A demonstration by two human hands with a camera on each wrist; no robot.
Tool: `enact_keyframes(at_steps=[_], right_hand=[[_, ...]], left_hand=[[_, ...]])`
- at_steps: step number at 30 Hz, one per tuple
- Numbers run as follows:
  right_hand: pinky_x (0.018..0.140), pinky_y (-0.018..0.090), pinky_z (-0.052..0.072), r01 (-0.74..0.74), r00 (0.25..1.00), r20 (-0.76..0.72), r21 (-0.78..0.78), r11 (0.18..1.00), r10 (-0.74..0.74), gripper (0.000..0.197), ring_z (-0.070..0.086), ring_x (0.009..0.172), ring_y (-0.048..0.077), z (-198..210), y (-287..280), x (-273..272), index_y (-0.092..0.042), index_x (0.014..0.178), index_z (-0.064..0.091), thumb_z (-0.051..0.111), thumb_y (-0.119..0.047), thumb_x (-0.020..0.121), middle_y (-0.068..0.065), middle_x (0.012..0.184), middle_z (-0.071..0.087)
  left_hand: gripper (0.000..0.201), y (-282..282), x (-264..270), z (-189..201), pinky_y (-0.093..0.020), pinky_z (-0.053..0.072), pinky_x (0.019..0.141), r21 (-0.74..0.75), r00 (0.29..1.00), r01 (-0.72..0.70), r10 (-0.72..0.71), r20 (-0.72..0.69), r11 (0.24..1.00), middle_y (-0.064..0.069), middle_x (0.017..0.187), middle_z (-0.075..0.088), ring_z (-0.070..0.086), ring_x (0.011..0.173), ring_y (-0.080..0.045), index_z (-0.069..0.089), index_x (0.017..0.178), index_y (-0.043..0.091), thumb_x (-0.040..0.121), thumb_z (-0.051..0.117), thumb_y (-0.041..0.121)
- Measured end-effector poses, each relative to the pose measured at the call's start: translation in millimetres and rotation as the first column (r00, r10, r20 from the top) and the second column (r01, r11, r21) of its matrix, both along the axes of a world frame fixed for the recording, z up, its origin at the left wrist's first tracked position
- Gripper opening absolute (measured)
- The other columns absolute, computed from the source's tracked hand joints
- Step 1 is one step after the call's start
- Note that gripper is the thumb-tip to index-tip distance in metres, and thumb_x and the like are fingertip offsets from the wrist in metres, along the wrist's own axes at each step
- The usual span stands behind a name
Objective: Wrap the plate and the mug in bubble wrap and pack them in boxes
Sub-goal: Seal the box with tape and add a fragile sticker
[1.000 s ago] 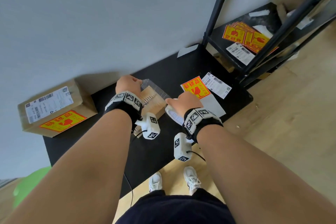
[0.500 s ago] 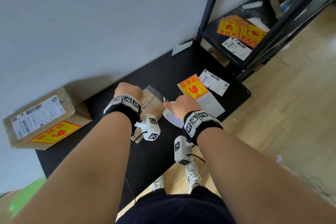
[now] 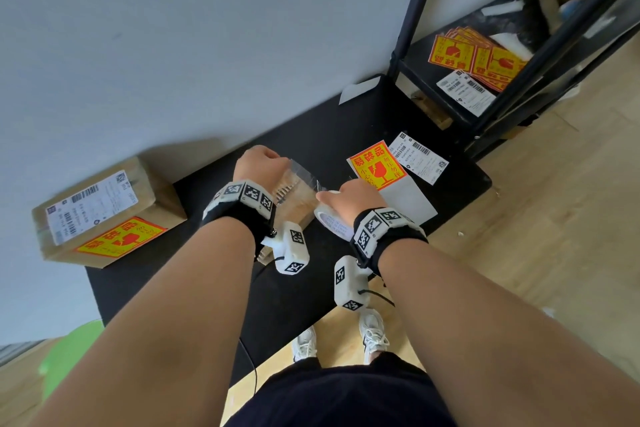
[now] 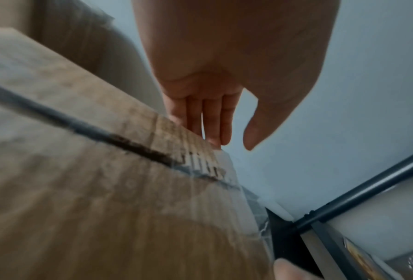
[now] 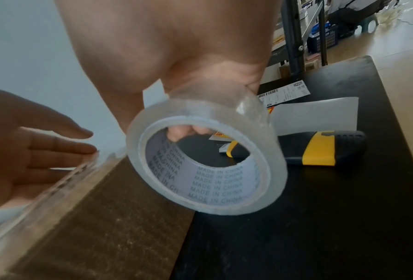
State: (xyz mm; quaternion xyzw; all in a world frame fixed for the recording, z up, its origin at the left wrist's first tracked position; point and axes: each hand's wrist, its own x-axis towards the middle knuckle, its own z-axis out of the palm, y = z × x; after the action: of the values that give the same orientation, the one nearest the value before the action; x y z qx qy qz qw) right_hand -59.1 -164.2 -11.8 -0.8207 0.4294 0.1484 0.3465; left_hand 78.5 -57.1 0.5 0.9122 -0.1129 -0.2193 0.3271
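1. Soft, even daylight; faint shadow on the wall point(image 3: 173, 45).
2. Strong wide-angle bending at head-view edges.
3. Left-wrist view smeared with motion blur across the cardboard box point(image 4: 104, 189).
4. Right-wrist view sharp; mild glare on the tape roll point(image 5: 200, 155).

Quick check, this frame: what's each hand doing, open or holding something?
Left hand: open, straight fingers resting against the far edge of the cardboard box.
Right hand: gripping the roll of clear tape.

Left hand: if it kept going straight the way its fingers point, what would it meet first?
Probably the wall. The left hand lies with straight fingers along the far top edge of the cardboard box, pointing past it; depth is unclear.
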Motion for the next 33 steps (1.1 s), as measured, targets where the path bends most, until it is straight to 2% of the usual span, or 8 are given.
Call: enact_keyframes(at_steps=[4,7,12,15,17,22,26,33], right_hand=[[0.055,0.03,0.032,-0.002,1.0,0.021,0.048,0.999,0.001,0.049,0.043,0.059,0.017,1,0,-4,-0.017,0.06,0.038,0.053,-0.056,0.086,-0.001,0.062,0.039],[0.062,0.034,0.036,0.03,0.996,0.076,0.113,0.993,-0.039,0.043,0.047,0.065,0.021,4,-3,-11,-0.014,0.061,0.042,0.051,-0.045,0.089,0.003,0.064,0.043],[0.057,0.03,0.031,-0.009,0.995,0.095,0.084,0.996,0.001,0.039,0.042,0.061,0.018,7,-8,-20,-0.013,0.063,0.043,0.051,-0.039,0.091,0.003,0.066,0.042],[0.069,0.031,0.041,-0.115,0.993,-0.001,0.015,0.993,0.115,0.042,0.057,0.082,0.024,3,-12,-20,-0.008,0.093,0.063,0.052,-0.048,0.091,0.009,0.091,0.061],[0.073,0.033,0.044,-0.107,0.994,-0.002,0.013,0.994,0.107,0.049,0.061,0.093,0.029,0,-14,-21,-0.007,0.105,0.065,0.055,-0.052,0.089,0.011,0.1,0.064],[0.069,0.032,0.038,-0.127,0.99,0.058,-0.02,0.992,0.128,0.034,0.051,0.082,0.023,-3,-17,-17,-0.013,0.088,0.051,0.048,-0.046,0.094,0.004,0.085,0.053],[0.069,0.033,0.042,-0.145,0.986,0.077,-0.074,0.987,0.151,0.023,0.055,0.084,0.023,-6,-22,-13,-0.016,0.104,0.055,0.049,-0.035,0.092,0.002,0.091,0.057],[0.083,0.037,0.048,-0.331,0.944,-0.035,-0.161,0.93,0.329,0.023,0.061,0.087,0.03,-4,-19,24,-0.016,0.083,0.06,0.048,-0.035,0.088,0.006,0.085,0.061]], left_hand=[[0.02,11,-11,-6,-0.026,0.044,0.069,0.078,0.994,0.108,-0.109,0.012,0.991,0.005,0.092,0.066,0.062,0.086,-0.013,0.066,0.1,0.022,0.083,0.064,0.032],[0.017,13,-19,-5,-0.024,0.043,0.063,0.101,0.991,0.126,-0.129,0.03,0.987,0.004,0.088,0.069,0.063,0.081,-0.014,0.069,0.096,0.024,0.089,0.055,0.029],[0.016,13,-27,-3,-0.023,0.04,0.054,0.092,0.996,0.09,-0.09,0.001,0.992,0.004,0.085,0.069,0.062,0.074,-0.012,0.069,0.089,0.027,0.092,0.054,0.027],[0.018,15,-29,-4,-0.024,0.04,0.056,0.117,0.997,0.071,-0.071,-0.004,0.991,0.002,0.089,0.069,0.061,0.077,-0.014,0.07,0.097,0.024,0.094,0.054,0.029],[0.02,15,-30,-4,-0.025,0.04,0.059,0.135,0.998,0.068,-0.069,0.006,0.989,0.001,0.091,0.068,0.06,0.079,-0.015,0.07,0.1,0.021,0.095,0.053,0.031],[0.023,19,-32,-6,-0.028,0.039,0.066,0.171,1.0,-0.012,0.01,0.012,0.985,-0.001,0.091,0.066,0.058,0.083,-0.019,0.07,0.101,0.018,0.094,0.054,0.033],[0.023,21,-37,-7,-0.024,0.033,0.051,0.159,0.995,-0.098,0.097,0.01,0.982,0.001,0.076,0.062,0.059,0.073,-0.018,0.069,0.086,0.018,0.093,0.054,0.035],[0.027,26,-50,-8,-0.022,0.035,0.047,0.118,0.964,-0.259,0.263,-0.024,0.959,0.001,0.073,0.065,0.055,0.06,-0.01,0.073,0.086,0.014,0.09,0.059,0.037]])
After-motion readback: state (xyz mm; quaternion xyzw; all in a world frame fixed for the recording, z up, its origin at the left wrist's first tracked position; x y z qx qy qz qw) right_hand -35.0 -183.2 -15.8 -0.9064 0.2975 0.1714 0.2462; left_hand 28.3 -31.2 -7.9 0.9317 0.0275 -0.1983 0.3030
